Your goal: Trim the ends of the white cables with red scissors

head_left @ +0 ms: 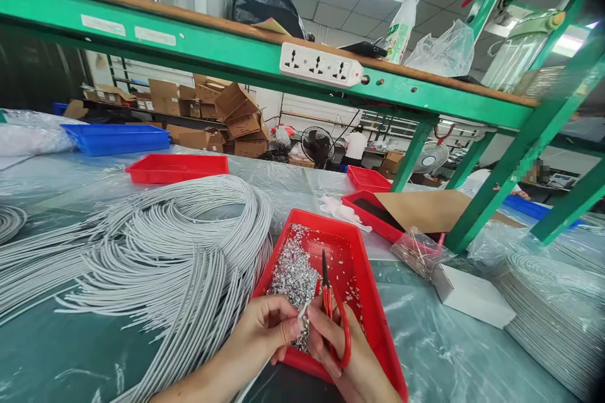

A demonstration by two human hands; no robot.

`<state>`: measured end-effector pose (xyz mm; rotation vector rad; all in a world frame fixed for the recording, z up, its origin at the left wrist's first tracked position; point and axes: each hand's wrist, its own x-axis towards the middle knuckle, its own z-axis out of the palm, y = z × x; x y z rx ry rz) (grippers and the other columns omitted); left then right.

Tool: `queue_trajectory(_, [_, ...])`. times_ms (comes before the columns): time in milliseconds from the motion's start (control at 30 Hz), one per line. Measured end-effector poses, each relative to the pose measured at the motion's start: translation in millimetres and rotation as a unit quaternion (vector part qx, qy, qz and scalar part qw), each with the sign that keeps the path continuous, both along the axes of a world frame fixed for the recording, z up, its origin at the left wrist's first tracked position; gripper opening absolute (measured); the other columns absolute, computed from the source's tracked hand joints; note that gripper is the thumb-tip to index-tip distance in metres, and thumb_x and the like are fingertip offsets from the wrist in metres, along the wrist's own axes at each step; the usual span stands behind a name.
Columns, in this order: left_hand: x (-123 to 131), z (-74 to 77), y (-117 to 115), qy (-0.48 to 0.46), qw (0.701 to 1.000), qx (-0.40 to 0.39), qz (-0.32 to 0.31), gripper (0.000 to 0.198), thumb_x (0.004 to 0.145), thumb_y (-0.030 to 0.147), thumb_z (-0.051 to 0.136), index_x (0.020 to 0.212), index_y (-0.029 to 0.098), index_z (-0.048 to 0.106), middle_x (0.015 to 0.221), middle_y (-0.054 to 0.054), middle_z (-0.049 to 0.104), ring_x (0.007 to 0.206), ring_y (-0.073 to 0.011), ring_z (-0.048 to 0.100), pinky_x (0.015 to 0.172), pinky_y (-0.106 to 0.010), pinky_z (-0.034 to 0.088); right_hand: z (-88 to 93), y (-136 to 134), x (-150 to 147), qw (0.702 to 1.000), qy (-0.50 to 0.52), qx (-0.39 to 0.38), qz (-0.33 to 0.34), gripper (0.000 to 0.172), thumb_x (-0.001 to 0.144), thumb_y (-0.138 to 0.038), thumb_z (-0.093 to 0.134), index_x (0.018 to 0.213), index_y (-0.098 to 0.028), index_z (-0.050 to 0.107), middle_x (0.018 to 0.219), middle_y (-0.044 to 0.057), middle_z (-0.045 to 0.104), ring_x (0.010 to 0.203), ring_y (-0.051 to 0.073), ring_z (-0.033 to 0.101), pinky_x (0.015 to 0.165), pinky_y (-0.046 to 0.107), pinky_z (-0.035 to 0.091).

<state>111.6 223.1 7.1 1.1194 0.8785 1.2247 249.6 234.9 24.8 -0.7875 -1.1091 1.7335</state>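
Observation:
My left hand (267,327) pinches the end of a white cable (303,311) between thumb and finger. In my right hand (352,343) are red-handled scissors (326,296), their dark blades together and pointing away from me. The right thumb and fingertips also meet at the cable end, so the exact hold there is partly hidden. Both hands are over the near part of a red tray (380,321), where small silvery scraps (293,267) are heaped mostly on the left side. Beside my left arm lies a large looped bundle of grey-white cables (189,245).
A red tray (177,168) and a blue tray (118,138) stand farther back. To the right are a white box (472,296), a bag of thin sticks (418,253) and more coiled cable (553,321). A green shelf beam (227,44) with a power strip (321,65) crosses overhead.

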Motion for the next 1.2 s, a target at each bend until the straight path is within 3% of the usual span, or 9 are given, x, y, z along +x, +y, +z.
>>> queue_trajectory(333, [-1.5, -2.8, -4.7, -0.031, 0.999, -0.019, -0.021, 0.041, 0.062, 0.051, 0.071, 0.056, 0.012, 0.058, 0.049, 0.002, 0.056, 0.035, -0.0056, 0.045, 0.035, -0.017, 0.032, 1.1, -0.2, -2.0, 0.995, -0.081, 0.048, -0.031, 0.035, 0.058, -0.045, 0.077, 0.065, -0.015, 0.061, 0.039, -0.008, 0.047, 0.029, 0.001, 0.022, 0.03, 0.017, 0.01])
queue_trajectory(667, [-1.8, -4.8, -4.8, -0.018, 0.999, -0.021, -0.039, 0.044, 0.062, 0.054, 0.069, 0.057, 0.011, 0.06, 0.047, 0.002, 0.056, 0.033, -0.0057, 0.044, 0.036, -0.017, 0.03, 8.4, 1.2, 2.1, 0.988, -0.11, 0.111, -0.018, 0.028, 0.059, -0.034, 0.078, 0.053, -0.013, 0.061, 0.038, -0.007, 0.048, 0.036, 0.005, 0.031, 0.037, 0.017, 0.025])
queue_trajectory(967, [-2.3, -1.8, -7.6, -0.016, 0.999, -0.03, -0.039, 0.042, 0.064, 0.052, 0.069, 0.058, 0.012, 0.06, 0.047, 0.002, 0.057, 0.034, -0.006, 0.045, 0.037, -0.018, 0.029, 5.9, 1.0, 3.5, 0.987, -0.111, 0.11, -0.026, 0.025, 0.055, -0.033, 0.081, 0.06, -0.015, 0.064, 0.042, -0.006, 0.051, 0.039, 0.007, 0.04, 0.041, 0.018, 0.035])
queue_trajectory(1200, [2.2, -6.0, -6.9, -0.032, 0.999, -0.023, -0.013, 0.042, 0.06, 0.052, 0.072, 0.057, 0.012, 0.058, 0.048, 0.002, 0.057, 0.033, -0.0053, 0.044, 0.035, -0.017, 0.029, 1.9, 0.3, 4.5, 0.988, -0.116, 0.105, -0.015, 0.027, 0.061, -0.036, 0.077, 0.062, -0.014, 0.062, 0.037, -0.009, 0.046, 0.033, 0.004, 0.028, 0.036, 0.018, 0.025])
